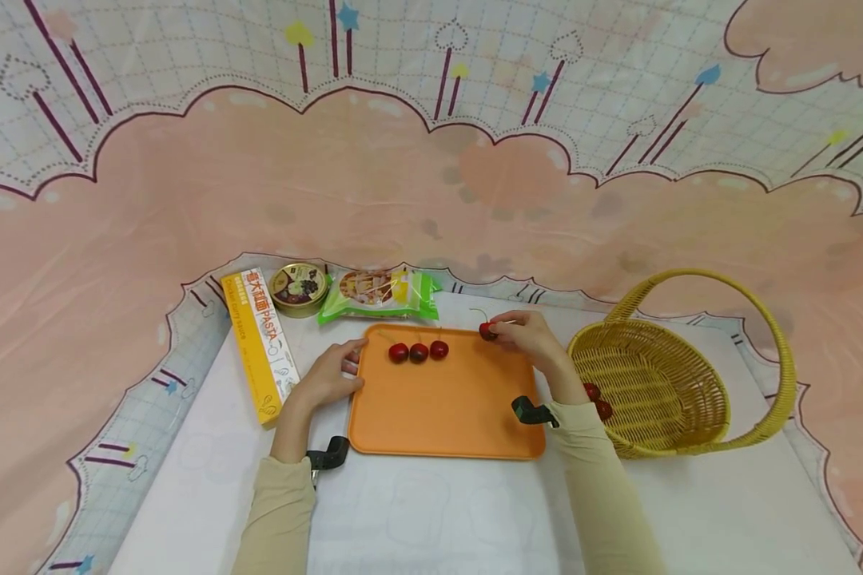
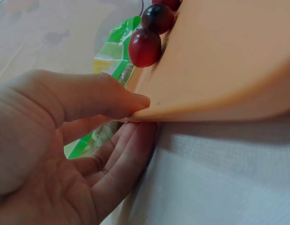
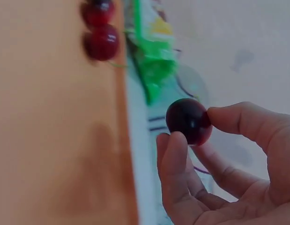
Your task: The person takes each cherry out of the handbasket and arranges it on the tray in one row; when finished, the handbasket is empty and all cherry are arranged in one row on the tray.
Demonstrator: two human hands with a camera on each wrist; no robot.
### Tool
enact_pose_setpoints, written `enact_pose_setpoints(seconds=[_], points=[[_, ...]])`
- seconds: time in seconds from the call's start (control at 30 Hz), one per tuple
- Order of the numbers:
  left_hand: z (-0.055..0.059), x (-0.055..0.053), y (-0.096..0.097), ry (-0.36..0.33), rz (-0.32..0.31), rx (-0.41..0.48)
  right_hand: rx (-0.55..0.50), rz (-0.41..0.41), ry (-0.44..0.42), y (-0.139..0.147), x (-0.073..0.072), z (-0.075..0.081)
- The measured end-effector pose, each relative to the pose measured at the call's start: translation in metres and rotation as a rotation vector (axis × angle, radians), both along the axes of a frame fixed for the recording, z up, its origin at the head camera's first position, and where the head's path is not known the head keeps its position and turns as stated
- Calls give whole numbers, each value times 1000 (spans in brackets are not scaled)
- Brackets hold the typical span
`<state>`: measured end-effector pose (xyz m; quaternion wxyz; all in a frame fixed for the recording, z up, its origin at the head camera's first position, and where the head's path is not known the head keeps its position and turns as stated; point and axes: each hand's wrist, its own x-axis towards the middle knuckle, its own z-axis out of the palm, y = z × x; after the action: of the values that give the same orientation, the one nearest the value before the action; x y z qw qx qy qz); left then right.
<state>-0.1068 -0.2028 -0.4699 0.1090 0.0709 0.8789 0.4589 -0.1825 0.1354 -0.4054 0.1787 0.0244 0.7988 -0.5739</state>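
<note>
A dark red cherry (image 3: 188, 121) with a thin stem is pinched between the fingertips and thumb of my right hand (image 1: 528, 339), above the tray's far right part. Three more cherries (image 1: 419, 353) sit in a row on the orange tray (image 1: 446, 407), near its far edge. My left hand (image 1: 327, 375) holds the tray's left rim, with the thumb (image 2: 130, 101) on top and the other fingers underneath. In the right wrist view the held cherry hangs beyond the tray's edge, against the backdrop.
A yellow wicker basket (image 1: 647, 443) with a tall handle stands at the right, some cherries (image 1: 602, 409) inside. Behind the tray lies a green snack packet (image 1: 381, 294), beside a round tin (image 1: 298, 287). A yellow pasta box (image 1: 259, 347) lies at the left.
</note>
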Motion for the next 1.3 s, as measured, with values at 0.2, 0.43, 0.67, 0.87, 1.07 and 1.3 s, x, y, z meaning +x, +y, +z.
enact_pose_setpoints(seconds=[0.2, 0.43, 0.67, 0.87, 1.07, 1.3], points=[[-2, -1, 1, 8, -5, 13, 61, 4, 15, -15, 2, -20], [-1, 0, 0, -2, -2, 8, 138, 26, 22, -28, 2, -35], [0, 1, -1, -3, 5, 1, 104, 17, -50, -38, 4, -39], [0, 1, 1, -3, 5, 15, 81, 40, -62, -39, 5, -39], [0, 0, 1, -22, 8, 6, 102, 51, -66, -38, 5, -38], [0, 0, -1, -9, 1, 19, 106, 33, -65, -35, 5, -35]])
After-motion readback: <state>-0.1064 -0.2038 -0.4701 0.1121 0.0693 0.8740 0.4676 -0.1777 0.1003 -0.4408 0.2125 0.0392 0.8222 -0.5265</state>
